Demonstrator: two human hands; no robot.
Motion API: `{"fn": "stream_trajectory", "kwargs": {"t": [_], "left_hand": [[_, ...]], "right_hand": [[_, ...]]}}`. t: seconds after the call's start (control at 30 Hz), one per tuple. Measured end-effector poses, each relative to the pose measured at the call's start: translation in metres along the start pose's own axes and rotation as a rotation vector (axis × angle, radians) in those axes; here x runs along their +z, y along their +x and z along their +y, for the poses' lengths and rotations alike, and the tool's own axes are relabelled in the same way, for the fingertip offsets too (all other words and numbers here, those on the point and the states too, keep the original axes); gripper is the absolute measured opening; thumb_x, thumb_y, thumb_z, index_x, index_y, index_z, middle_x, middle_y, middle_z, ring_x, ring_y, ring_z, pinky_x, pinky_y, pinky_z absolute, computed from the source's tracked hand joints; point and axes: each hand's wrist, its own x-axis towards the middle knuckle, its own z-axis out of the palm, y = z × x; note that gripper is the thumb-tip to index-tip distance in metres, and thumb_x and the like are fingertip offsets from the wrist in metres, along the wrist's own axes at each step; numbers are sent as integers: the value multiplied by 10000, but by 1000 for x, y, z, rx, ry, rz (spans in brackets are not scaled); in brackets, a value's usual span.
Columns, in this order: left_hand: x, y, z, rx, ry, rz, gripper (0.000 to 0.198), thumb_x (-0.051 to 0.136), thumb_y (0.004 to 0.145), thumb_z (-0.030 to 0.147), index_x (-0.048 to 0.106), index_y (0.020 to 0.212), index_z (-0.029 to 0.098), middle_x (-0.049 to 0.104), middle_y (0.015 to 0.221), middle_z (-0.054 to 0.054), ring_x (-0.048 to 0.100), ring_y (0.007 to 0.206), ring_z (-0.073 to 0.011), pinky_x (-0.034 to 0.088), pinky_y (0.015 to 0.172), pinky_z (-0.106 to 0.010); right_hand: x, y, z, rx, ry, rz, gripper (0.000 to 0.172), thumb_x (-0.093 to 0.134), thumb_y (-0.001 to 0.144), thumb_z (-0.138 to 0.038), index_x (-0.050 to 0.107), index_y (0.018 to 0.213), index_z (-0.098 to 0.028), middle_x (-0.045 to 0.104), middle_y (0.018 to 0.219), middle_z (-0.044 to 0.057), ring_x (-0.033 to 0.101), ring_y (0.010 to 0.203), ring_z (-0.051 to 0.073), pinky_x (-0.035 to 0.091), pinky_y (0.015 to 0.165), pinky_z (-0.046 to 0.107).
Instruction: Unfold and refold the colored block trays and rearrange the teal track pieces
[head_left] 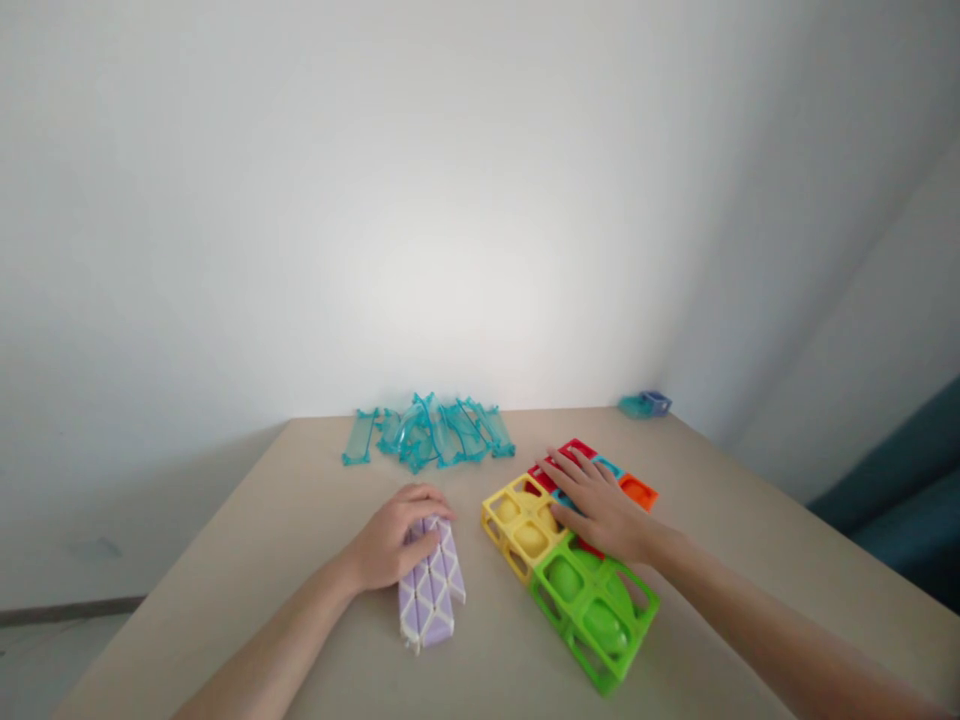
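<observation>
The left hand (396,537) was clamped on the purple folding toy (433,595). The right hand (602,508) lay with its fingers extended upon the colourful plastic frames (586,582).

No lettering, label, brand, number or sign legible anywhere in frame, from upper corners to lower edge.

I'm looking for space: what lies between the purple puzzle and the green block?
Bare tabletop lies between the purple puzzle and the green block in the head view.
</observation>
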Motion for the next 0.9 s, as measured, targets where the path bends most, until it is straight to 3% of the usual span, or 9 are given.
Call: {"fn": "stream_trajectory", "kwargs": {"t": [0.07, 0.3, 0.5, 0.63, 0.7, 0.83, 0.9], "left_hand": [[0, 0, -3, -10, 41, 11, 306, 513, 815, 201, 712, 1047, 211, 638, 1076, -90, 545, 1064, -239, 394, 982, -350], [-2, 3, -32, -181, 140, 237, 332, 406, 864, 192, 714, 989, 185, 663, 1042, -90, 596, 1004, -220, 435, 935, -348], [-3, 2, -36, -229, 186, 326, 324, 407, 860, 180, 711, 973, 185, 660, 1004, -82, 611, 953, -213, 454, 891, -348], [-2, 2, -32, -277, 222, 352, 290, 449, 867, 248, 706, 988, 190, 648, 986, -81, 615, 931, -211, 459, 887, -345], [-1, 2, -30, -301, 250, 364, 296, 462, 875, 306, 698, 1008, 187, 641, 990, -85, 617, 925, -213, 457, 890, -347], [0, 2, -32, -323, 287, 396, 320, 452, 883, 353, 688, 1018, 184, 656, 999, -93, 620, 928, -225, 457, 877, -345], [-1, 1, -34, -308, 289, 393, 322, 445, 886, 363, 687, 1003, 187, 671, 983, -91, 625, 921, -228, 460, 856, -337]], "right_hand": [[-2, -3, -2, -38, 10, -11, 631, 300, 945, -533, 296, 1484, -204, 227, 1552, 137, 221, 1403, 380, 201, 1087, 627], [-16, -20, -39, -226, 110, -98, 630, 391, 929, -471, 239, 1500, -251, 189, 1568, 99, 108, 1434, 366, 129, 1109, 631], [-31, -30, -72, -380, 211, -196, 690, 506, 875, -406, 236, 1498, -282, 172, 1575, 76, 77, 1441, 352, 100, 1124, 610], [-31, -29, -79, -397, 265, -154, 666, 555, 841, -406, 342, 1460, -289, 269, 1549, 74, 178, 1423, 358, 154, 1122, 588], [-29, -21, -83, -369, 297, -65, 597, 545, 849, -435, 440, 1407, -248, 394, 1487, 94, 300, 1378, 337, 210, 1119, 539], [-25, 15, -111, -202, 239, 145, 464, 498, 870, -479, 635, 1179, -161, 669, 1129, 144, 558, 1107, 308, 349, 1012, 492], [-22, 38, -133, -144, 177, 110, 530, 512, 830, -564, 658, 1116, -143, 690, 1030, 164, 595, 1029, 333, 391, 943, 517]]}}
